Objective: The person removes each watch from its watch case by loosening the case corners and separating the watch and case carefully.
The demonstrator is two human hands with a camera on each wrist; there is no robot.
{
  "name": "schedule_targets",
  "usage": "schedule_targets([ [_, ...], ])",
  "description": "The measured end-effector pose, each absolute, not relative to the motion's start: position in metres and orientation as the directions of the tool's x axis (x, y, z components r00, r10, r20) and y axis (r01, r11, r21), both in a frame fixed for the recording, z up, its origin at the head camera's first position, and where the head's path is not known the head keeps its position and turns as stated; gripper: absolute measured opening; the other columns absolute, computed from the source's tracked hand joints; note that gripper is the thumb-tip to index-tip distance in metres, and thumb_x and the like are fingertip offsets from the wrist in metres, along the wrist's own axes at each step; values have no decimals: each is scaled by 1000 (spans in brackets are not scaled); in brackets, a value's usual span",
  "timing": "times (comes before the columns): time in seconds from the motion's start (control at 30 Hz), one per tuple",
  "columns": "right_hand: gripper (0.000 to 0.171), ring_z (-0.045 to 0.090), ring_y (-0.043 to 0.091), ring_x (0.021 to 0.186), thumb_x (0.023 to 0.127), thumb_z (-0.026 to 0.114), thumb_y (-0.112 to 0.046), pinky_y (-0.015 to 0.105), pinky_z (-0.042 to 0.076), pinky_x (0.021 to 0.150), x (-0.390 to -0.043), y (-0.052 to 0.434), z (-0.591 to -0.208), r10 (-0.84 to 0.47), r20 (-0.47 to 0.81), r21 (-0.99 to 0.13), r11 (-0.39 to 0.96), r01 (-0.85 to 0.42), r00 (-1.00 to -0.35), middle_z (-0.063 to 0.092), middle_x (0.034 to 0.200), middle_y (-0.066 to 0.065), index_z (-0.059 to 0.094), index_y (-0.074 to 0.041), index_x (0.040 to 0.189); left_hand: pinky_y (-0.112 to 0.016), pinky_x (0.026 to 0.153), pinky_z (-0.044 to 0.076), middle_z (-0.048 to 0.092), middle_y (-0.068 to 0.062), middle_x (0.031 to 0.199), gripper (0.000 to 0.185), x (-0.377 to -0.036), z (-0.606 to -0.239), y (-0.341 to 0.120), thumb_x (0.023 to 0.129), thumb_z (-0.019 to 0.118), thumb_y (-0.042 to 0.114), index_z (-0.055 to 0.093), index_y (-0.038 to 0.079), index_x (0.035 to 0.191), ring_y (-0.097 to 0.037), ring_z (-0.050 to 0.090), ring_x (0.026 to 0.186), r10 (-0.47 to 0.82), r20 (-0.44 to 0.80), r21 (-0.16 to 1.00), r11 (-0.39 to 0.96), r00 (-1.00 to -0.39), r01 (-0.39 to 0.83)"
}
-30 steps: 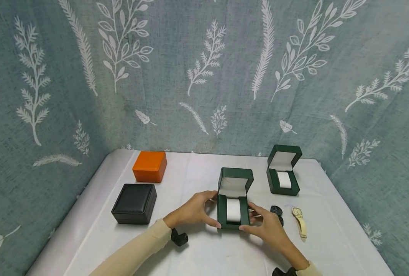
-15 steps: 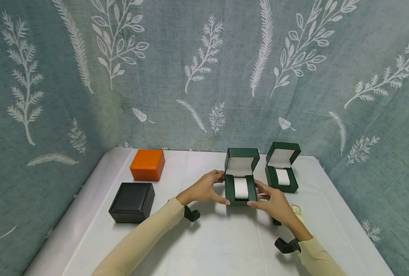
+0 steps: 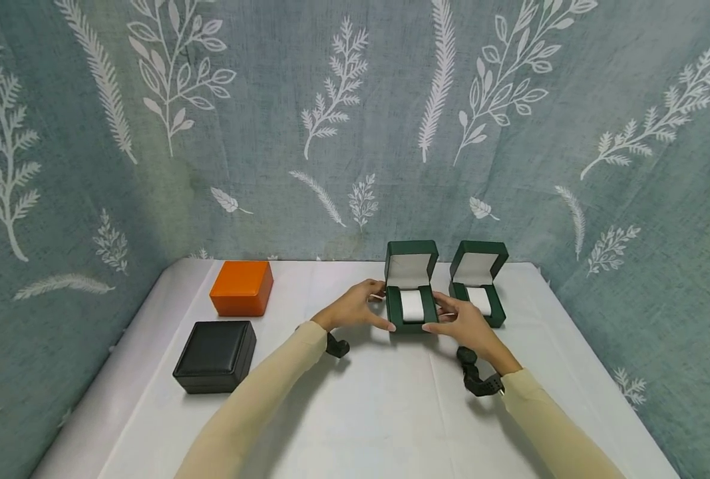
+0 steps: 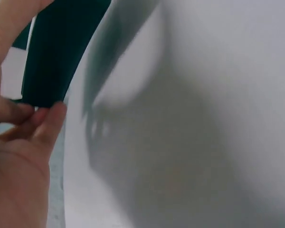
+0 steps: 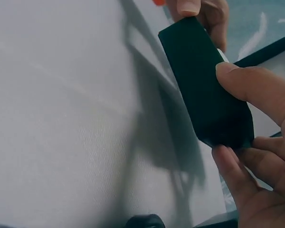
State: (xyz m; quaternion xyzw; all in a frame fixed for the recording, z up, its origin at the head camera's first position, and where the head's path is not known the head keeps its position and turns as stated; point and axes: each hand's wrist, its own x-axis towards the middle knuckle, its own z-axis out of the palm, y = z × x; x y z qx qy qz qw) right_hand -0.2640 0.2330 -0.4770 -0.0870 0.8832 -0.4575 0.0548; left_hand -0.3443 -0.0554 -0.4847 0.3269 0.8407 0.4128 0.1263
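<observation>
Green box (image 3: 412, 307), lid up, white cushion (image 3: 411, 305) showing inside, sits on the white table (image 3: 378, 412) toward the back, just beside a second open green box (image 3: 478, 293) on its right. Left hand (image 3: 355, 310) grips the box's left side, thumb at the back near the hinge, fingers curled to the front corner. Right hand (image 3: 461, 322) grips the right side the same way, thumb on the wall, fingertips at the front lower edge. In the right wrist view the thumb (image 5: 249, 88) presses flat on the dark green front wall and the fingers (image 5: 237, 175) wrap under the corner; the other hand's fingertip shows at the far top edge. Left wrist view is mostly blurred tablecloth and shadow; only a strip of the box wall (image 4: 57, 57) and fingertips (image 4: 50, 123) at its lower corner are readable. Can't tell whether the box is resting on the table or lifted slightly. A dark object (image 3: 467, 359) lies partly hidden behind the right wrist, can't identify it. Orange box (image 3: 241, 287) and black box (image 3: 215, 355), both closed, sit well apart on the left. Leaf-print curtain (image 3: 355, 120) behind.
</observation>
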Motion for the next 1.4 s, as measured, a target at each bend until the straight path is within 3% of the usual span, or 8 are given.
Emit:
schedule_targets([
  [0.2,93,63,29,119,83,86,-44,50,52,97,-276,230,-476,-205,-27,-794,600,-103,-978,64,129,13,42,-12,158,-36,111,42,49,-7,146,97,-357,-485,-56,76,94,31,43,2,154,-23,54,131,662,26,819,415,-749,396],
  [0.4,90,62,27,120,83,87,-41,50,51,97,-287,226,-475,-229,-31,-767,630,-124,-973,64,133,11,43,-13,157,-36,109,45,49,-10,146,100,-362,-494,-57,76,94,28,40,-1,155,-22,55,129,637,-21,843,426,-770,330],
  [0.63,90,60,28,121,83,88,-37,51,49,100,-292,225,-479,-228,-49,-783,613,-105,-972,64,134,13,43,-12,157,-35,106,47,50,-11,140,86,-365,-504,-54,77,93,21,49,2,148,-23,58,124,636,-36,885,378,-771,271],
  [0.87,92,61,27,117,84,86,-40,48,51,95,-292,227,-485,-214,-70,-774,628,-82,-974,64,130,13,41,-9,158,-38,106,48,50,-14,143,103,-366,-503,-51,78,93,18,32,-4,157,-26,58,127,633,-74,890,391,-771,235],
  [1.1,91,62,28,118,84,87,-39,48,52,94,-289,230,-486,-193,-62,-763,641,-78,-979,66,130,14,43,-7,157,-38,105,47,50,-14,142,101,-369,-501,-45,77,93,18,35,-3,157,-25,57,124,649,-55,863,413,-759,291],
  [1.4,88,63,30,119,85,86,-37,50,53,95,-286,235,-484,-179,-34,-754,650,-92,-983,65,133,18,44,-6,156,-34,108,46,45,-17,147,104,-371,-499,-41,81,90,16,24,-3,160,-29,54,131,674,-101,885,396,-732,243],
])
